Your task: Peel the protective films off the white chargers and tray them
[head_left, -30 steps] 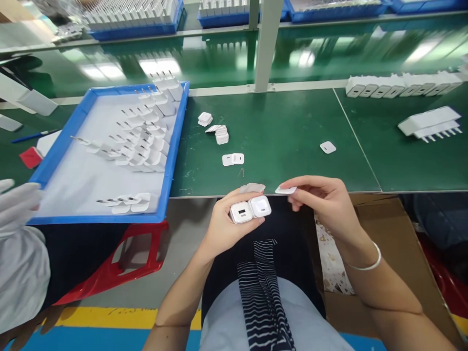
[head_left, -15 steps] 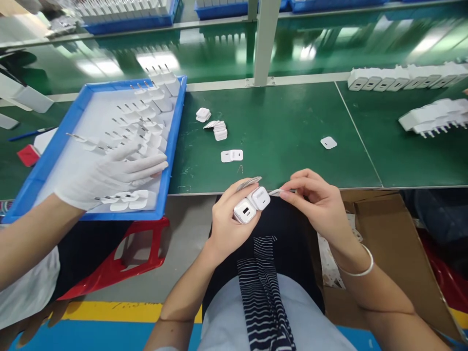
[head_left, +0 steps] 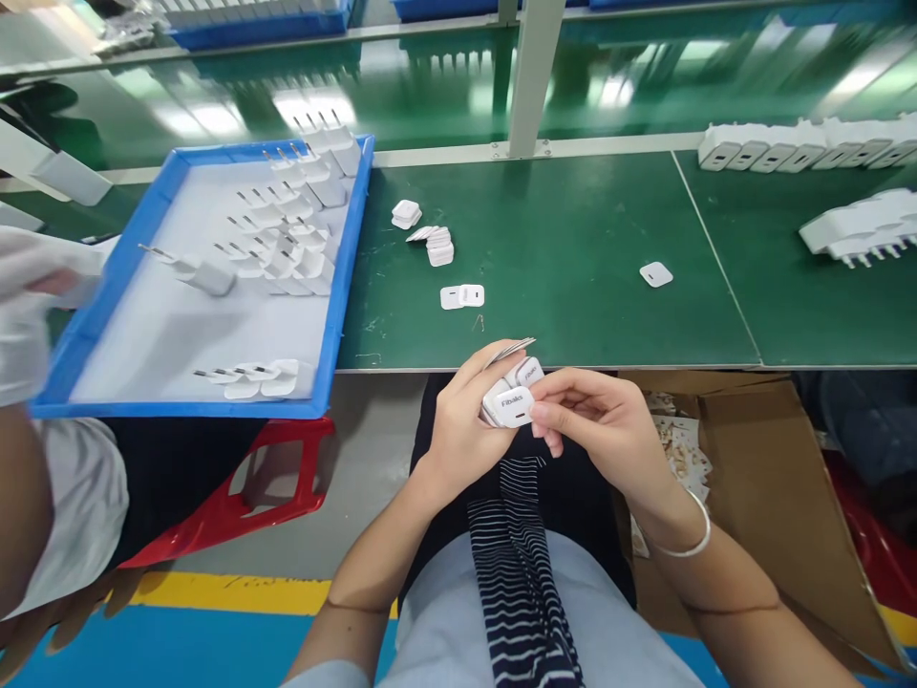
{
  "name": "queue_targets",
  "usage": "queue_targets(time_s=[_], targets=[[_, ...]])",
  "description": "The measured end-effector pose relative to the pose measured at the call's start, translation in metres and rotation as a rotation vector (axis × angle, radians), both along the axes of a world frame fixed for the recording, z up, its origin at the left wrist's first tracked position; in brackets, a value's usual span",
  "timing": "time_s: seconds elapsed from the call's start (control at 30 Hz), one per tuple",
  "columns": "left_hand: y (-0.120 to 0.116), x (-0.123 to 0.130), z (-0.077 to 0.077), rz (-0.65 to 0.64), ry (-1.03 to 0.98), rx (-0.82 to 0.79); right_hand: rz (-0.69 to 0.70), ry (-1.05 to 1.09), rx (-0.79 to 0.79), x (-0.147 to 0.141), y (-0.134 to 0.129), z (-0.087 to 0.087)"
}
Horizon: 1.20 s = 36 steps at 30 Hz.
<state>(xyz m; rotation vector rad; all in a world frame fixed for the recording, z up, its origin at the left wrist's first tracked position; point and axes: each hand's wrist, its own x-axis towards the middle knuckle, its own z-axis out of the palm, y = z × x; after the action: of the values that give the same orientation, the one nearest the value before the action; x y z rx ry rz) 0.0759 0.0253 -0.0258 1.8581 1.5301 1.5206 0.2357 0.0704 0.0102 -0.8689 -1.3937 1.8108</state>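
My left hand (head_left: 462,416) is wrapped round two white chargers (head_left: 527,371) above my lap, just off the table's front edge. Thin white plates (head_left: 510,351) are tucked between its fingers. Between thumb and fingers, my right hand (head_left: 598,416) pinches one white face plate (head_left: 514,407) with dark lettering and a slot. That plate lies over the end of the nearer charger and hides its ports. Beyond my hands, on the green table (head_left: 565,277), are two overlapping plates (head_left: 462,296), small plate stacks (head_left: 439,246) and a single plate (head_left: 655,274).
A blue tray (head_left: 330,330) of plugged chargers stands at the left, with a co-worker's gloved hand (head_left: 43,277) beside it. Rows of chargers (head_left: 802,145) sit at the right. A metal post (head_left: 536,81) rises behind. A cardboard box (head_left: 780,497) lies below right.
My right hand has moved left, bringing a plate over the nearer charger's end. The co-worker's gloved hand has left the tray toward the left. The view has shifted slightly.
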Motion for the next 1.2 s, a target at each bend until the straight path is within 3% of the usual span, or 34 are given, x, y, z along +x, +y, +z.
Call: queue_targets(time_s=[0.2, 0.67, 0.9, 1.2], targets=[[0.000, 0.001, -0.002, -0.014, 0.005, 0.015, 0.014, -0.031, -0.007, 0.000, 0.001, 0.004], [0.001, 0.001, -0.004, -0.009, 0.043, 0.016, -0.096, -0.237, 0.181, -0.006, -0.004, 0.006], [0.001, 0.002, -0.006, -0.009, 0.044, 0.023, -0.140, -0.205, -0.005, -0.006, -0.005, 0.006], [0.000, 0.002, -0.007, -0.013, 0.059, 0.036, -0.154, -0.171, -0.120, -0.009, -0.005, 0.006]])
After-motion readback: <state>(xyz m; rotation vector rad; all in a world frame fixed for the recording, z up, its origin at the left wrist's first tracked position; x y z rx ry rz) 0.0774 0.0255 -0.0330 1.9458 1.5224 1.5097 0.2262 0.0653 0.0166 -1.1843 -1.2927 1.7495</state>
